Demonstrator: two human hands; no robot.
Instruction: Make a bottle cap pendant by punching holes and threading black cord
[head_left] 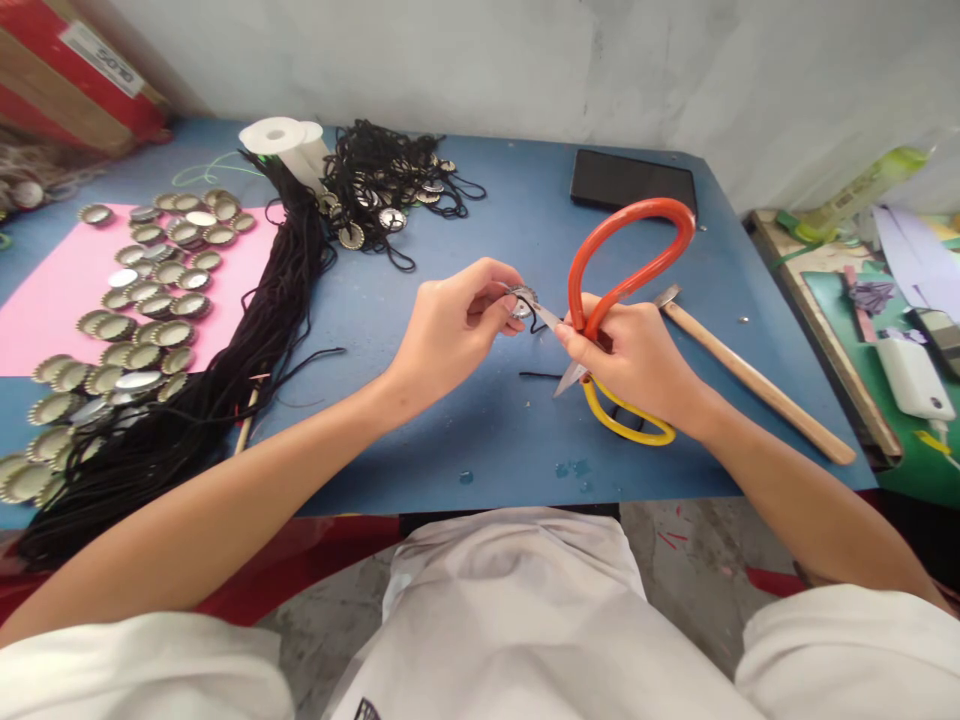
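Pinched between the fingertips of my left hand (469,320) is a bottle cap (523,303) with black cord at it. My right hand (626,345) grips a pair of scissors with one orange handle (634,240) and one yellow handle (630,420). The scissor blades (568,380) stand apart, and the tip of the upper one touches or nearly touches the cap. A short black cord end (540,374) lies by the lower blade. How the cord passes through the cap is hidden by my fingers.
Several loose bottle caps (154,300) cover pink paper (37,300) at left, beside a bundle of black cords (277,270). Corded caps (382,180) lie behind, near a white spool (279,137). A hammer (765,385) lies right, below a black phone (632,180).
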